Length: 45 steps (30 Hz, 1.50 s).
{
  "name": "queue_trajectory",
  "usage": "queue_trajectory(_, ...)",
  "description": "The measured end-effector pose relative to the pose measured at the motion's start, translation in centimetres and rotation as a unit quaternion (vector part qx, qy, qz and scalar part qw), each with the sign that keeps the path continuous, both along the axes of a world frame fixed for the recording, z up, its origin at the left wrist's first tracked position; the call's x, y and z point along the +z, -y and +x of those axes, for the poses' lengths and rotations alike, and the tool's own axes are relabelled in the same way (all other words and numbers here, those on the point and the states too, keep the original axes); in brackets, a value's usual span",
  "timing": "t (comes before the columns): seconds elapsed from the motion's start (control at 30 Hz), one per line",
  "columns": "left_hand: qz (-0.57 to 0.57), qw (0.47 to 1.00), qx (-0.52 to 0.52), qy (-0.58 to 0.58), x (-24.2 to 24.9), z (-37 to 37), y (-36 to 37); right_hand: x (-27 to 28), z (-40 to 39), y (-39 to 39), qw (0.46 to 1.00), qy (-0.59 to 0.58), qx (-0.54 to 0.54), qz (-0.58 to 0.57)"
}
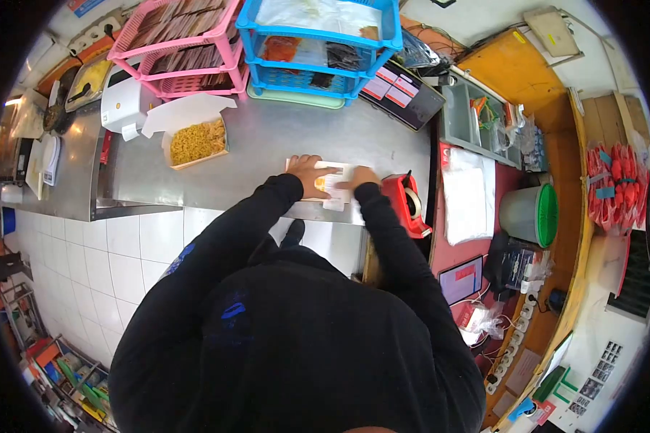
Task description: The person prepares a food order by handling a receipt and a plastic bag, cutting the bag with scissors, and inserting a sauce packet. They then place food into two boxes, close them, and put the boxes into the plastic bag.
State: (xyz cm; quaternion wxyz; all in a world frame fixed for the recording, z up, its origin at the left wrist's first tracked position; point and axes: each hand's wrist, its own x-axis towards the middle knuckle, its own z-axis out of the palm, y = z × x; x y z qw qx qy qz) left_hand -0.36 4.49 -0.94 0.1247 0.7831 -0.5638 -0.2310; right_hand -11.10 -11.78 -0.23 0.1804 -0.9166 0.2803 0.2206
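Note:
On the front edge of the steel counter lies a flat white box or packet (323, 184) with an orange-yellow print. My left hand (308, 174) rests over its left side, fingers spread and pressing it down. At the right side my right hand (362, 177) is curled, its thumb stretched left across the white surface; whatever its fingers hold is hidden. A small white paper slip (334, 205) sticks out at the near edge. Just right of my right hand stands a red tape dispenser (406, 206) with a roll of tape.
An open paper box (197, 141) of yellow fried noodles or rice stands left, beside a white receipt printer (125, 107). Pink (188, 43) and blue (318, 54) tiered racks line the back. A dark screen (401, 94) and a grey tray (461, 115) stand at back right.

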Motion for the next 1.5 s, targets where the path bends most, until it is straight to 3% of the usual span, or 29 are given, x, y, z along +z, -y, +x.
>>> queue_trajectory(0.03, 0.022, 0.999, -0.014, -0.018, 0.8, 0.2, -0.1, -0.6, -1.4, 2.1, 0.999, -0.018, -0.023, -0.042)
queue_trajectory(0.13, -0.151, 0.988, 0.009, -0.022, -1.6, 0.9, -1.2, 0.7, -2.8, 2.9, 0.993, 0.026, -0.027, -0.111)
queue_trajectory(0.2, -0.266, 0.956, 0.047, -0.113, -0.2, 2.9, -3.4, 3.0, -1.1, -2.0, 0.982, 0.132, 0.105, -0.080)
queue_trajectory(0.27, -0.338, 0.926, 0.098, -0.138, 1.2, 5.6, -7.1, 1.6, 0.5, -6.6, 0.956, 0.106, 0.267, -0.067)
queue_trajectory(0.4, -0.384, 0.882, 0.271, 0.049, 2.7, 13.0, -18.9, -6.2, 3.4, -4.7, 0.930, 0.147, 0.290, -0.170)
queue_trajectory(0.47, -0.399, 0.812, 0.398, 0.148, 3.1, 17.7, -24.2, 0.0, 6.8, -5.7, 0.965, 0.057, 0.175, -0.187)
queue_trajectory(0.5, -0.395, 0.767, 0.470, 0.187, 3.2, 20.0, -26.4, 0.9, 8.9, -6.1, 0.969, 0.104, 0.167, -0.150)
queue_trajectory(0.53, -0.367, 0.781, 0.464, 0.199, 3.2, 22.5, -28.3, 1.3, 11.7, -6.3, 0.969, 0.150, 0.158, -0.113)
queue_trajectory(0.57, -0.341, 0.794, 0.457, 0.211, 3.0, 24.9, -29.9, 0.9, 14.8, -6.8, 0.941, 0.289, 0.177, -0.004)
queue_trajectory(0.6, -0.314, 0.807, 0.448, 0.221, 2.8, 27.3, -31.0, 0.2, 18.4, -8.2, 0.935, 0.311, 0.162, 0.058)
queue_trajectory(0.63, -0.269, 0.862, 0.400, 0.158, 2.1, 29.4, -31.6, -0.5, 21.7, -10.0, 0.925, 0.331, 0.146, 0.119)
queue_trajectory(0.73, -0.331, 0.904, 0.247, 0.106, -0.8, 33.2, -31.9, 0.4, 29.1, -15.1, 0.904, 0.381, 0.150, 0.128)
queue_trajectory(0.77, -0.367, 0.891, 0.260, -0.058, -2.4, 33.8, -31.5, 0.7, 30.1, -15.6, 0.915, 0.369, 0.150, 0.071)
queue_trajectory(0.83, -0.400, 0.790, 0.267, -0.379, -5.2, 33.9, -30.1, 1.7, 31.3, -16.5, 0.929, 0.337, 0.149, -0.043)
queue_trajectory(0.93, -0.332, 0.801, 0.331, -0.372, -6.0, 33.6, -28.5, 3.7, 31.3, -17.2, 0.914, 0.351, 0.173, -0.103)
queue_trajectory(0.97, -0.389, 0.734, 0.315, -0.458, -5.3, 32.8, -27.2, 2.7, 31.4, -17.1, 0.915, 0.362, 0.173, -0.047)
queue_trajectory(1.07, -0.363, 0.760, 0.388, -0.374, -3.6, 31.9, -25.0, 0.2, 30.5, -17.8, 0.913, 0.396, 0.099, 0.016)
queue_trajectory(1.1, -0.357, 0.769, 0.423, -0.320, -3.0, 31.7, -24.3, 0.1, 29.9, -17.8, 0.931, 0.350, 0.100, 0.023)
queue_trajectory(1.2, -0.404, 0.729, 0.457, -0.311, -3.4, 31.4, -22.0, -1.9, 29.0, -20.1, 0.903, 0.403, -0.064, 0.137)
queue_trajectory(1.27, -0.385, 0.745, 0.447, -0.311, -6.5, 32.2, -20.5, -5.4, 30.1, -24.0, 0.729, 0.551, -0.265, 0.306)
queue_trajectory(1.3, -0.374, 0.754, 0.442, -0.310, -7.6, 32.3, -19.9, -6.6, 30.6, -24.5, 0.761, 0.539, -0.333, 0.142)
queue_trajectory(1.4, -0.157, 0.787, 0.414, -0.429, 1.3, 32.5, -21.8, -4.9, 29.3, -21.9, 0.797, 0.490, -0.174, 0.307)
queue_trajectory(1.43, -0.108, 0.851, 0.342, -0.383, 1.1, 33.5, -22.7, -4.3, 28.2, -20.8, 0.844, 0.445, -0.096, 0.284)
queue_trajectory(1.47, -0.057, 0.903, 0.265, -0.333, 0.6, 35.1, -23.9, -5.8, 27.0, -18.9, 0.916, 0.358, -0.026, 0.182)
queue_trajectory(1.5, -0.006, 0.942, 0.184, -0.279, 0.0, 36.1, -25.0, -3.8, 26.2, -18.7, 0.921, 0.331, 0.048, 0.198)
